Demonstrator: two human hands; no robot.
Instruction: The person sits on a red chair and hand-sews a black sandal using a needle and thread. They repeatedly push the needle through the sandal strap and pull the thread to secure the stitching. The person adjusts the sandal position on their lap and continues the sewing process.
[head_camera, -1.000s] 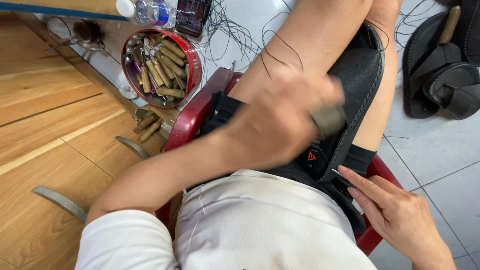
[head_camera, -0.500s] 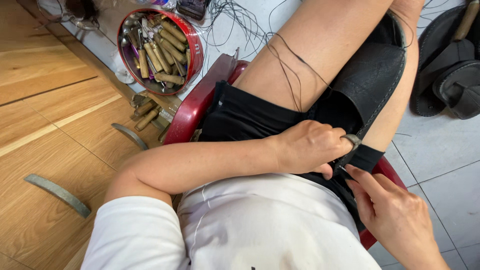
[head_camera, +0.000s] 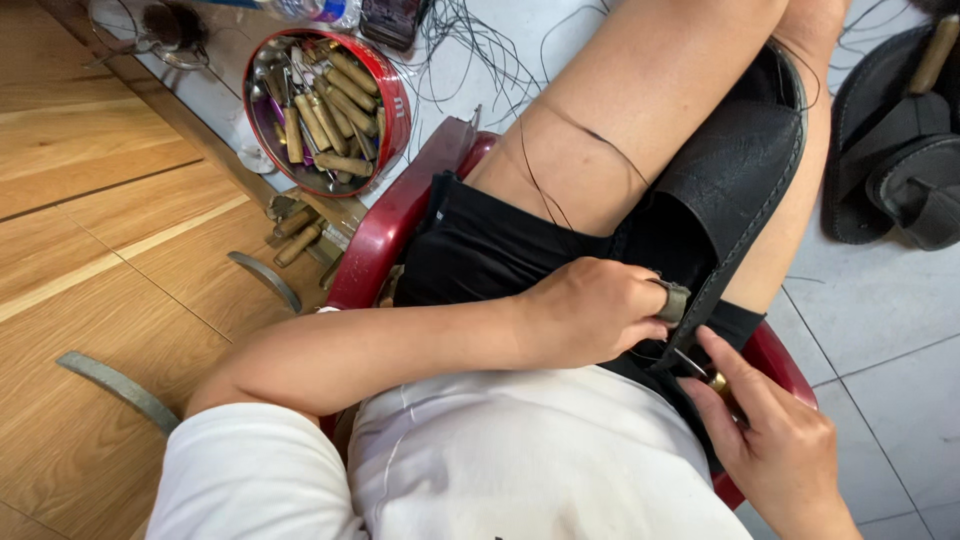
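While the black leather shoe (head_camera: 745, 170) lies sole-up across my lap, its stitched rim facing right, my left hand (head_camera: 590, 310) curls onto its heel edge; my right hand (head_camera: 775, 440) pinches a brass-collared awl (head_camera: 700, 368) just beneath.

Wood floor (head_camera: 110, 260) on the left, pale tile floor (head_camera: 880, 310) on the right, a red stool (head_camera: 395, 225) between, in daylight.
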